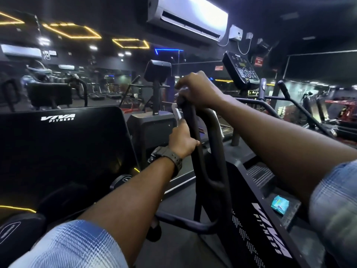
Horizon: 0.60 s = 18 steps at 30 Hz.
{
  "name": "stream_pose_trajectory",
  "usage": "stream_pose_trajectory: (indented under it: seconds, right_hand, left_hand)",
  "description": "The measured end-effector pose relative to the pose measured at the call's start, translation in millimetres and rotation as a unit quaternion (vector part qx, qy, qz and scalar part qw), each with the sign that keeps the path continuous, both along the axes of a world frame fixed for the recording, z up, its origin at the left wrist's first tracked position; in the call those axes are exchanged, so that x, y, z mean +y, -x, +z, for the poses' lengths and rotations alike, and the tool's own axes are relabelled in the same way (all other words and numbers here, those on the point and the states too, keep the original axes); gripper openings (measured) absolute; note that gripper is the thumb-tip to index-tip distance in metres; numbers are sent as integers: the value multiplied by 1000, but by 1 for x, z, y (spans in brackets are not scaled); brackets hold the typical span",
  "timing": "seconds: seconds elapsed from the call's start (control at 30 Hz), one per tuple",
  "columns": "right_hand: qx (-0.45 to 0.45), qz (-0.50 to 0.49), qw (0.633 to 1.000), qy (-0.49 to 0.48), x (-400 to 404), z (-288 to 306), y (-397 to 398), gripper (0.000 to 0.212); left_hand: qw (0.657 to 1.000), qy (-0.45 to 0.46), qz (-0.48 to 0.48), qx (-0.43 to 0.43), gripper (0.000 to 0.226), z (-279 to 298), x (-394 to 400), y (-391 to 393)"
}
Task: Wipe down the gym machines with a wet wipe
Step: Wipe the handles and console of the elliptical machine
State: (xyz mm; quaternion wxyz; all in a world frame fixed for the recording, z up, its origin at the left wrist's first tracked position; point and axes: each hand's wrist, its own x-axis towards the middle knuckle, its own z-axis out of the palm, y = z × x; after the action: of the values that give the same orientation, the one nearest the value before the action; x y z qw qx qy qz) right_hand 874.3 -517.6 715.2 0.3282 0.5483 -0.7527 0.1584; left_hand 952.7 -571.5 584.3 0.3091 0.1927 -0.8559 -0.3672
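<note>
Wiping of the handrail [195,136] looks to be the step in hand. My right hand [197,89] is curled over the rail's top end; something pale shows under its fingers, maybe the wet wipe, but I cannot tell. My left hand [182,141] grips the same black bar lower down, fingers wrapped round it, with a white strip [176,114] just above it. A teal wipe packet [279,205] lies on the machine's step [289,213], well apart from both hands. Next I judge a steady slide along the rail, keeping pressure on it
</note>
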Motion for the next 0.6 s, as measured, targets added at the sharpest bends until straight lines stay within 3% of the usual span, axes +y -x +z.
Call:
stream_pose_trajectory:
  seconds: [0.17,0.27,0.4,0.5,0.6]
  right_hand:
    - [155,27,983,-98,12,-34,-9,22]
    - [129,112,981,-94,50,-60,3,28]
    - [107,101,989,2,54,-80,17,26]
    - [28,106,984,144,32,-100,14,26]
    - [-1,83,989,125,26,-152,7,38]
  left_hand:
    - [999,-10,-34,27,49,-6,-5,-11]
    - [989,-116,-64,64,49,-13,-18,-11]
    - [965,-216,-76,126,49,-19,-45,16]
    - [963,-196,-17,186,63,13,-23,1]
    - [970,-92,36,223,62,34,-7,-10]
